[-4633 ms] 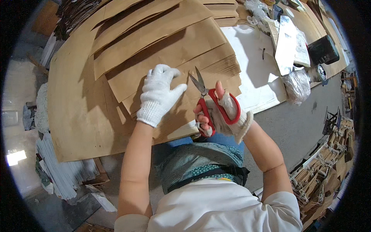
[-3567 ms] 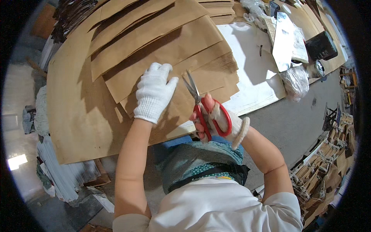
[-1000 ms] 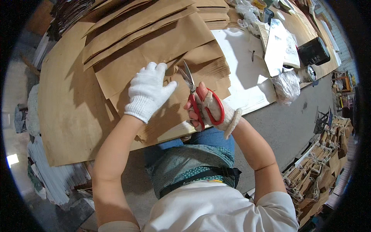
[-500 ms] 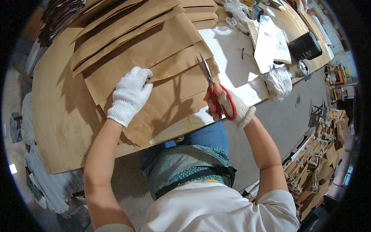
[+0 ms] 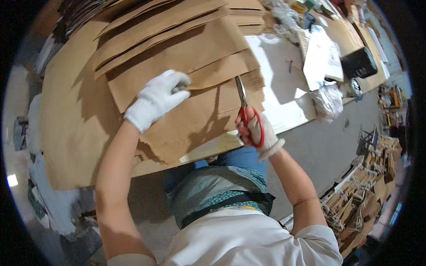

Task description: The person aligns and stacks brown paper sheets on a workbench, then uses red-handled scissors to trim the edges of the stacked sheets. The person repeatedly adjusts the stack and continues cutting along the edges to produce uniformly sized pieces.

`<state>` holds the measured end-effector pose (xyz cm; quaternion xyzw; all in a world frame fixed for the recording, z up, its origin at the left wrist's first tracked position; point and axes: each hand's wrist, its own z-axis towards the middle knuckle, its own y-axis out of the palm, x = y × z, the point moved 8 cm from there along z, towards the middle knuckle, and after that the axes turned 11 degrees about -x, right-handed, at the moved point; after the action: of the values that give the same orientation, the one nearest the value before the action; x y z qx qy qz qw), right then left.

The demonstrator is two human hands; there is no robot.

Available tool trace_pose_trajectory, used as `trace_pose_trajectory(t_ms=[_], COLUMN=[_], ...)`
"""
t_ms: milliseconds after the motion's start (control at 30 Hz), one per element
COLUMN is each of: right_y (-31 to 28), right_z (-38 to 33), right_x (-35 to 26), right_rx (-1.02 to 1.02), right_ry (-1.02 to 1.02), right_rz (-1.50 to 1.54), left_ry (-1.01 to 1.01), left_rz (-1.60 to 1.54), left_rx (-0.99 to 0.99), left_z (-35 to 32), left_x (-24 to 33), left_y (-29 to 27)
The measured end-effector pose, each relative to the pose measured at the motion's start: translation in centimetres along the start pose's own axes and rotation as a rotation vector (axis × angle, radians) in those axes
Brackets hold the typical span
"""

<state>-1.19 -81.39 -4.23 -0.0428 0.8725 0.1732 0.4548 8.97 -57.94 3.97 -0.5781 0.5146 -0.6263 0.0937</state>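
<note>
My left hand (image 5: 162, 95), in a white knit glove, pinches the near edge of a brown paper sheet (image 5: 222, 70) on a layered stack, with fingers and thumb curled round it. My right hand (image 5: 259, 128), in a glove that leaves fingertips bare, grips red-handled scissors (image 5: 242, 94) with fingers in the loops. The blades point away from me, and their tip meets the raised edge of that sheet near its right end. Whether the tip lies under the paper is hard to see. Below spreads the lower brown paper (image 5: 177, 128), crossed by the scissors' shadow.
The stack lies on a wooden table (image 5: 66, 133) beside a white board (image 5: 284, 106). At the right stand a black cylindrical container (image 5: 359, 63), a can (image 5: 355, 88) and a clear plastic bundle (image 5: 327, 103). Tied brown bundles (image 5: 361, 190) rest on the floor at right.
The scissors have come down to the sheet's edge, their blades now closer together and more upright. My left hand has shifted slightly right along the paper's edge. The whole view has tilted a little.
</note>
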Motion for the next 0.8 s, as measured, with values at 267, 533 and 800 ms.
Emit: trace_pose_trajectory(t_ms=[267,533,800], right_y=[17.4,17.6,9.1], right_z=[0.9,0.4,-2.2], right_x=[5.2,4.7,-0.6], right_rx=[-0.579,-0.472,-0.484], right_ry=[0.046,0.230,0.018], right_rz=[-0.382,-0.358,0.380], left_ry=[-0.075,-0.064,-0.040], left_rz=[-0.097,0.326,0.745], left_rx=[-0.325,-0.014,0.263], left_z=[2.0,2.1,0.3], left_x=[-0.8,-0.8,2.8], left_y=[-0.5,-2.5,-3.1])
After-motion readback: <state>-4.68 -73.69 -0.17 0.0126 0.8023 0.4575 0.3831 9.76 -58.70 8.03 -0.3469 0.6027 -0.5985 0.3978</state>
